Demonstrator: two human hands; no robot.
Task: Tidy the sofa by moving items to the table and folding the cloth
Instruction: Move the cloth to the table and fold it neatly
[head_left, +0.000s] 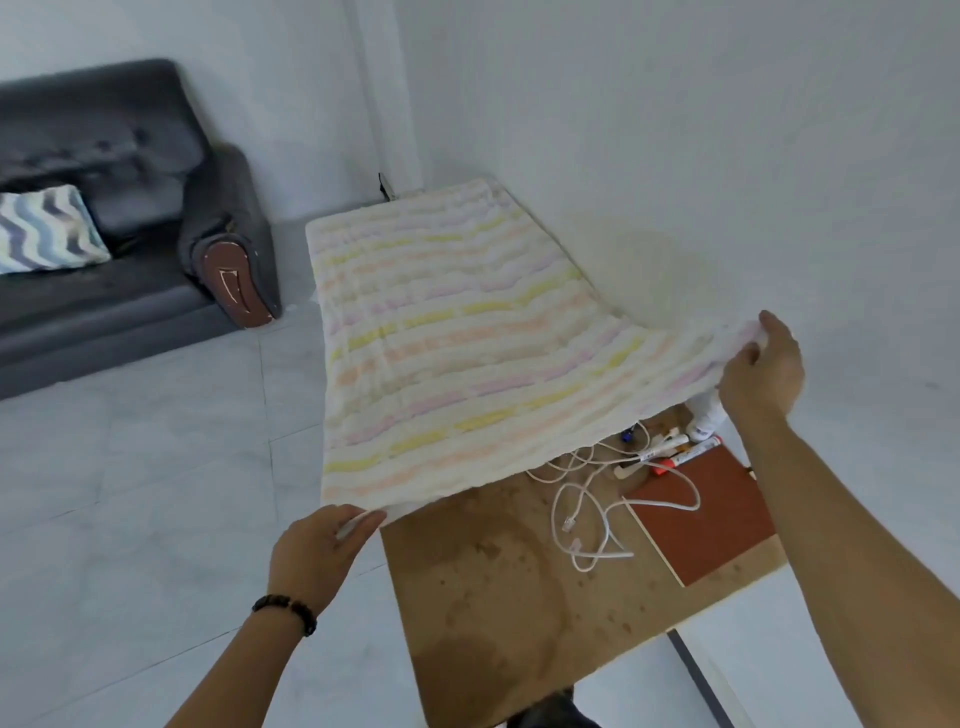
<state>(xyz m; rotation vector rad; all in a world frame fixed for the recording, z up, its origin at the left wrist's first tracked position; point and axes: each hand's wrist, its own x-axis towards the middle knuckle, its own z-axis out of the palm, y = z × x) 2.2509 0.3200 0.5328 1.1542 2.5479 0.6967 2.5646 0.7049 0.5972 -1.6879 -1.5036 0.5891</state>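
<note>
Two hands are holding the striped cloth (457, 338) by its near corners. The left hand (324, 551) is pinching the low corner, with its fingers curled on the edge. The right hand (761, 369) is gripping the other corner, up higher. The cloth is stretching out over the far part of the table (493, 597), and its far end seems to be lying on it.

To fold it well, I think both hands should be going forward together, pulling it tight, so near corners are landing on far corners. A white cable (602, 556), some markers (670, 447) and a red book (711, 519) are lying under the lifted edge. The floppy cloth could be catching on them. The sofa (104, 208) with one pillow (47, 228) is sitting well apart, on the left.
</note>
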